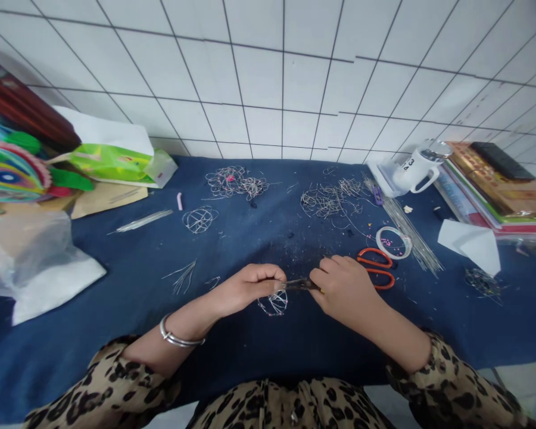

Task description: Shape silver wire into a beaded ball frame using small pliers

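My left hand (250, 289) is closed on a small beaded wire frame (274, 304), a rounded cage of silvery wire with pinkish beads along its edge. Wrapped around the handles of dark metal pliers (299, 284) is my right hand (342, 283). The jaws of the pliers reach to the fingertips of my left hand, at the top of the wire frame; the exact spot they grip is hidden. Just beyond my right hand lie orange-handled scissors (379, 279) and a white ring-shaped dish (408, 247) with small pink beads inside.
Tangled wire pieces (236, 182) and a second wire heap (330, 199) lie toward the tiled wall. A wire ball (200, 220) and loose wires (185, 277) are left. Long straight wires (413, 235), a white mug (417, 170) and stacked books (486, 190) stand right; a plastic bag (40, 256) lies left.
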`<state>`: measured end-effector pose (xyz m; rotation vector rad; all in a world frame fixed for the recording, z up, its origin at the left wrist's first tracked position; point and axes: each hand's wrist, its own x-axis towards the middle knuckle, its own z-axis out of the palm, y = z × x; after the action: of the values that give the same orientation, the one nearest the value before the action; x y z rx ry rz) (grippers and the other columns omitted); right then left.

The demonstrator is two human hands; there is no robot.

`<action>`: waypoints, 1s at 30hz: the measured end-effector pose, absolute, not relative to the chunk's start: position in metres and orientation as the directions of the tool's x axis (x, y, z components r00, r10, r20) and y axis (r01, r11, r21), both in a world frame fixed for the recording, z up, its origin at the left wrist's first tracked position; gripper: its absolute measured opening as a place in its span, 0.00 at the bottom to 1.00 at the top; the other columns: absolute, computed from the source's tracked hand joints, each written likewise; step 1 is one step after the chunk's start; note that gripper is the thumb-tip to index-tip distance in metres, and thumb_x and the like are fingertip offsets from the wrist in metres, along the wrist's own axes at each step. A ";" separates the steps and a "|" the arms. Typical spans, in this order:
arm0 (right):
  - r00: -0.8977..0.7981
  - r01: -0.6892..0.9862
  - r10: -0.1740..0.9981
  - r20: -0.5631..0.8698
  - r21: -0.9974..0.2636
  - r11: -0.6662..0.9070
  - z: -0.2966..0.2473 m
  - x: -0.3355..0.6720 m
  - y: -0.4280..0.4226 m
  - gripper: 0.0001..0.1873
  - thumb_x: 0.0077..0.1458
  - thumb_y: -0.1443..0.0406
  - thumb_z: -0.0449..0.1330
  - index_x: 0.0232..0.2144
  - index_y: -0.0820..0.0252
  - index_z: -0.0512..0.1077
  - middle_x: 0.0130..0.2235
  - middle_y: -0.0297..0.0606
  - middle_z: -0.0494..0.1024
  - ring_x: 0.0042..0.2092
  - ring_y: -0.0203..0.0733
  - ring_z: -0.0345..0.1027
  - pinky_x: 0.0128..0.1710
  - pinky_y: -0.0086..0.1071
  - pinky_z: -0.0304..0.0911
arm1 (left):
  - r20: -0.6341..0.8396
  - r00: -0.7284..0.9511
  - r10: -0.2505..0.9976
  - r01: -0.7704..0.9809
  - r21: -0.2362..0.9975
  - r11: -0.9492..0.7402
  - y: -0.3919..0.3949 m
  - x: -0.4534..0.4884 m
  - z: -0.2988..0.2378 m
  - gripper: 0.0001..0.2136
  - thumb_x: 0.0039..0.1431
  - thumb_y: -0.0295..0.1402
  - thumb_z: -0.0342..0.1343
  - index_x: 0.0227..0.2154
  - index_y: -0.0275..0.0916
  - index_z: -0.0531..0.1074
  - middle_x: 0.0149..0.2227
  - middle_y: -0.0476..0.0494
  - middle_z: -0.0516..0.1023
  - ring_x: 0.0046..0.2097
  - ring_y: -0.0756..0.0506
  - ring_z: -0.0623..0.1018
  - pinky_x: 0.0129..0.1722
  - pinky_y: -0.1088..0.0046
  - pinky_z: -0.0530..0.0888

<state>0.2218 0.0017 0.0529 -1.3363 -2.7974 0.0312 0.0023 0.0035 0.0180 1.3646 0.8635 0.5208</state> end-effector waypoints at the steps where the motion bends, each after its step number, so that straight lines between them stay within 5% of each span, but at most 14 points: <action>1: -0.617 0.786 0.787 0.020 -0.042 0.617 0.052 0.222 0.001 0.08 0.53 0.62 0.54 0.26 0.59 0.69 0.28 0.38 0.69 0.34 0.41 0.60 0.34 0.34 0.48 | -0.224 0.597 0.770 0.149 0.974 0.168 0.003 0.002 0.018 0.09 0.57 0.35 0.50 0.30 0.34 0.69 0.24 0.51 0.62 0.27 0.52 0.61 0.27 0.76 0.60; 19: -0.598 0.777 0.799 -0.065 -0.292 0.558 0.039 0.237 0.006 0.14 0.56 0.56 0.52 0.28 0.59 0.69 0.28 0.34 0.69 0.33 0.35 0.63 0.35 0.28 0.54 | -0.231 0.592 0.772 0.075 0.970 0.232 0.004 0.000 0.018 0.08 0.57 0.34 0.51 0.29 0.34 0.69 0.26 0.50 0.64 0.28 0.52 0.62 0.29 0.75 0.60; 30: -0.639 0.754 0.767 0.063 -0.149 0.640 0.031 0.229 0.006 0.10 0.54 0.59 0.53 0.26 0.58 0.68 0.28 0.36 0.68 0.34 0.39 0.59 0.36 0.32 0.51 | -0.248 0.627 0.738 0.087 0.964 0.250 0.003 0.000 0.016 0.07 0.57 0.32 0.51 0.29 0.33 0.69 0.24 0.52 0.62 0.26 0.53 0.60 0.28 0.76 0.58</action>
<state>0.2289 0.0055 0.0314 -1.2736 -2.7346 0.1654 0.0004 0.0032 0.0156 1.2615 0.8103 0.5166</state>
